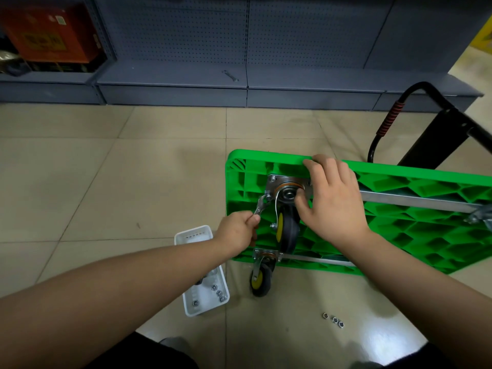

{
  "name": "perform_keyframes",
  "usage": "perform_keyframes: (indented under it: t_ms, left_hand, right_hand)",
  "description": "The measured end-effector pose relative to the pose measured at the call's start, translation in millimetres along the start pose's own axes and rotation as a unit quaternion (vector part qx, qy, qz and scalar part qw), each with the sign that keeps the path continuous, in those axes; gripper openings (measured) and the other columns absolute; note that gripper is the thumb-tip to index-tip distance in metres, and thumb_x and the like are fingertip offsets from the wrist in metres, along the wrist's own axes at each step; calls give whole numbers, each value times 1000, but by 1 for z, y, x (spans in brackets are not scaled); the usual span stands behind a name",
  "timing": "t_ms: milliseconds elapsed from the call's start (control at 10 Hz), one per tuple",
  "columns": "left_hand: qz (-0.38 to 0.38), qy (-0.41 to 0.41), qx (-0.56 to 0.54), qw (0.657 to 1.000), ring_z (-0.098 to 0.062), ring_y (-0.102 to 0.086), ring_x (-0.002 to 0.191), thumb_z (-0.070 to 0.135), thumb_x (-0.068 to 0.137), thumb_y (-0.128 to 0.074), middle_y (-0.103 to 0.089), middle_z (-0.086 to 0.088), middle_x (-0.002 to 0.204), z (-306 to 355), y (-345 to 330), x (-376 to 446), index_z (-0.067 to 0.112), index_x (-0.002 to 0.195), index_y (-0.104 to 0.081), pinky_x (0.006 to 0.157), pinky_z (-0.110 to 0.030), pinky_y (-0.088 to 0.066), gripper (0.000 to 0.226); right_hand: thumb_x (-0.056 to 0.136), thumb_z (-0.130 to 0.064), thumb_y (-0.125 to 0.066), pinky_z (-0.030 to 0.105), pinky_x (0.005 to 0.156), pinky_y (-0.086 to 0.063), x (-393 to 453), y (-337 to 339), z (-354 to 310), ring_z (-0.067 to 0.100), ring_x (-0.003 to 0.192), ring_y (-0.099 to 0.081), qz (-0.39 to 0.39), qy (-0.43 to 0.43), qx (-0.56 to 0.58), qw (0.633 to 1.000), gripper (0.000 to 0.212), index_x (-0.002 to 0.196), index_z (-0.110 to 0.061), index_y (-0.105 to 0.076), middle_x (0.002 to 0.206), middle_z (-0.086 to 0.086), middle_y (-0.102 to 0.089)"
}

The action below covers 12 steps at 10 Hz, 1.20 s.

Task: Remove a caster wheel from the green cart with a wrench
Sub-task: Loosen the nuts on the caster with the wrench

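Floor tiles (106, 169) lie bare left of the upturned green cart (399, 230). Left hand (237, 233) grips the wrench (259, 206) on a caster wheel (286, 230) bolt; right hand (332, 198) rests with relaxed fingers on the cart's far edge.

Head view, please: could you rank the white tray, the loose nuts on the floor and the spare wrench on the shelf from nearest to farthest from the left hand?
From the left hand:
1. white tray, just below it.
2. loose nuts, lower right on the floor.
3. spare wrench, far up on the shelf base.
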<state>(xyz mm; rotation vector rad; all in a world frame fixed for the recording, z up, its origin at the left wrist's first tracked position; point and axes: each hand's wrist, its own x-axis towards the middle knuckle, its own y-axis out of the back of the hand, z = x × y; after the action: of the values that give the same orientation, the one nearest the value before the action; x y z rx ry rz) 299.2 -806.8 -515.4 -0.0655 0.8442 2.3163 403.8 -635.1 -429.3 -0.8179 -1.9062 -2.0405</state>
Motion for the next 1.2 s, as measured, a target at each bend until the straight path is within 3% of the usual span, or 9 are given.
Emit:
perform_keyframes:
  t_ms: [100, 300, 400, 600, 700, 800, 1000, 1100, 1200]
  left_hand:
    - [-25, 30, -90, 995, -23, -67, 62, 29, 107, -47, -67, -5, 71, 5, -7, -4, 13, 80, -60, 69, -34, -58, 34]
    - [-18, 32, -60, 998, -17, -66, 55, 32, 106, -50, -68, -3, 71, 3, 0, -5, 13, 80, -62, 61, -32, -56, 34]
    - [-7, 20, -16, 1000, -15, -62, 52, 33, 105, -51, -68, -5, 72, 2, 11, -5, 9, 84, -65, 53, -24, -50, 34]
    - [-11, -27, 117, 993, -18, -56, 63, 39, 101, -57, -65, -9, 73, 12, 44, -8, 14, 85, -55, 58, -30, -38, 30]
    - [-27, -52, 221, 974, -23, -56, 69, 34, 96, -64, -58, -5, 77, 21, 55, -10, 16, 100, -53, 56, -31, -34, 21]
    - [-19, -92, 292, 952, -34, -61, 79, 26, 98, -52, -60, -10, 83, 29, 65, -11, 17, 101, -54, 60, -33, -39, 9]
    - [-30, -108, 414, 903, -37, -63, 94, 39, 106, -41, -64, -13, 105, 44, 76, -11, 22, 111, -62, 68, -34, -44, 27]
    - [-24, -110, 439, 892, -36, -64, 97, 41, 106, -41, -65, -10, 106, 47, 79, -10, 26, 113, -63, 68, -34, -43, 28]
    - [-23, -109, 443, 890, -33, -63, 92, 45, 105, -43, -64, -7, 96, 52, 86, -9, 26, 100, -63, 66, -33, -43, 28]
  right_hand:
    - [86, -28, -57, 46, 90, -42, 0, 0, 0, 40, 104, -52, -1, 0, 0, 1000, 51, 129, -1, -57, 124, 16, -57]
    - [85, -27, -57, 46, 91, -42, 0, 2, 1, 40, 104, -51, -5, -1, 1, 1000, 51, 129, -1, -57, 124, 16, -56]
    - [85, -27, -57, 46, 91, -42, -1, 3, 1, 39, 105, -51, -7, 2, 1, 1000, 51, 129, -2, -56, 124, 16, -56]
    - [85, -26, -57, 46, 91, -42, -1, 3, 1, 39, 104, -51, 3, 7, 3, 1000, 50, 128, -2, -57, 124, 16, -56]
    - [85, -26, -57, 46, 91, -42, -1, 2, 1, 40, 105, -51, 2, 10, 3, 1000, 50, 129, -2, -57, 124, 16, -56]
    - [84, -27, -57, 46, 91, -42, -1, 2, 1, 39, 105, -51, -1, 8, 5, 1000, 51, 129, -2, -57, 125, 16, -56]
    - [87, -27, -56, 47, 99, -43, -2, 1, 8, 40, 113, -52, -12, 21, 36, 999, 52, 132, -2, -55, 130, 16, -54]
    - [91, -20, -58, 43, 101, -44, -7, 6, 11, 34, 114, -53, 18, 14, 142, 990, 37, 124, -3, -62, 125, 13, -56]
    - [98, -24, -56, 36, 77, -46, -14, 14, 7, 27, 83, -57, 8, -29, 197, 980, 21, 84, -11, -65, 85, 4, -60]
